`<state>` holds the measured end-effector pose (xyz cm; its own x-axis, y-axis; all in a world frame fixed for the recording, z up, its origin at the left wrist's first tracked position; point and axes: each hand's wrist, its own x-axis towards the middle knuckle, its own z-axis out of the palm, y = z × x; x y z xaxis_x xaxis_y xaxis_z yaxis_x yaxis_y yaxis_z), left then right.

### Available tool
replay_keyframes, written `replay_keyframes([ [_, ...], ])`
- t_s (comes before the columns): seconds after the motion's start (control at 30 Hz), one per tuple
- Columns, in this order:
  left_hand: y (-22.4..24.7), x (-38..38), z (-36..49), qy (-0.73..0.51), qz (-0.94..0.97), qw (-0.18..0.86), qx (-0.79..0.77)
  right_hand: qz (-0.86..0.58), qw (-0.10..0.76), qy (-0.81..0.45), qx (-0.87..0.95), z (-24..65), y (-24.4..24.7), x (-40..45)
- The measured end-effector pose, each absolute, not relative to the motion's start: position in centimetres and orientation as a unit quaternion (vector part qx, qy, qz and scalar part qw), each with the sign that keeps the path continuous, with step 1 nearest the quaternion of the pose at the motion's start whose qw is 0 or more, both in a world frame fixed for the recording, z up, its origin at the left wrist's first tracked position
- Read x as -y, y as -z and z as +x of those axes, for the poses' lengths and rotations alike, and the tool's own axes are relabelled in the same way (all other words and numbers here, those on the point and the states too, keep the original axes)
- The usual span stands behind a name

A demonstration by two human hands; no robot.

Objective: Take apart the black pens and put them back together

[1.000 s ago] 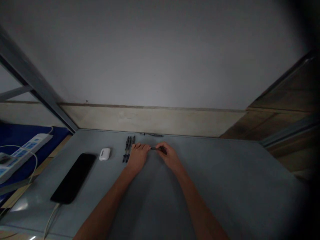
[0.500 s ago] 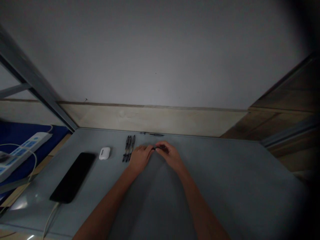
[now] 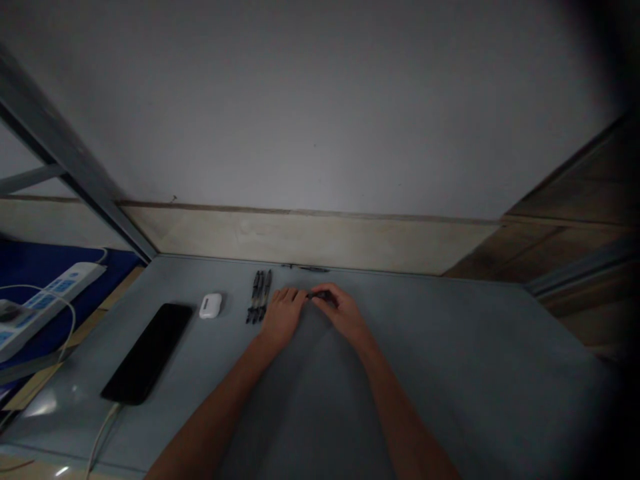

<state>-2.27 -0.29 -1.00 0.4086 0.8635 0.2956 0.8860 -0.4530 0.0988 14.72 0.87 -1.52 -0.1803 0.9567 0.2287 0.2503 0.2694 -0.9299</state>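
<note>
- Now, nearest: phone [image 3: 147,353] on the table [image 3: 450,360], cable [image 3: 103,430] at its near end; both as a second ago
- Left hand [image 3: 283,319]: fingers curled, thumb side against the left end of a small dark piece [image 3: 310,295]; appears to pinch it, tips partly hidden
- Right hand [image 3: 344,315]: thumb and forefinger closed on the same piece, other fingers folded in
- Change: a second ago a short length of piece showed between the hands; now they nearly meet and only a sliver shows. Judged: gap closed by a push or a shifted grip; joined or not, cannot tell
- Case [image 3: 211,305]: left of the hands, unmoved
- Pens [image 3: 258,297]: three side by side, just left of left hand; their near ends, partly covered earlier, now show
- Farthest: thin dark parts [image 3: 314,269] along the back edge, unmoved
</note>
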Motion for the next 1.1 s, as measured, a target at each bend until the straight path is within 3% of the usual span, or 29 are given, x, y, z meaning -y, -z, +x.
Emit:
replay_keyframes([
  [0.47, 0.2, 0.6, -2.0, 0.151, -0.823, 0.002, 0.547, -0.468, 0.421, -0.397, 0.668, 14.8, 1.4, -0.7],
  [1.1, -0.6, 1.1, -2.0, 0.129, -0.807, -0.048, 0.574, -0.476, 0.474, -0.402, 0.622, 15.3, 1.3, -0.9],
])
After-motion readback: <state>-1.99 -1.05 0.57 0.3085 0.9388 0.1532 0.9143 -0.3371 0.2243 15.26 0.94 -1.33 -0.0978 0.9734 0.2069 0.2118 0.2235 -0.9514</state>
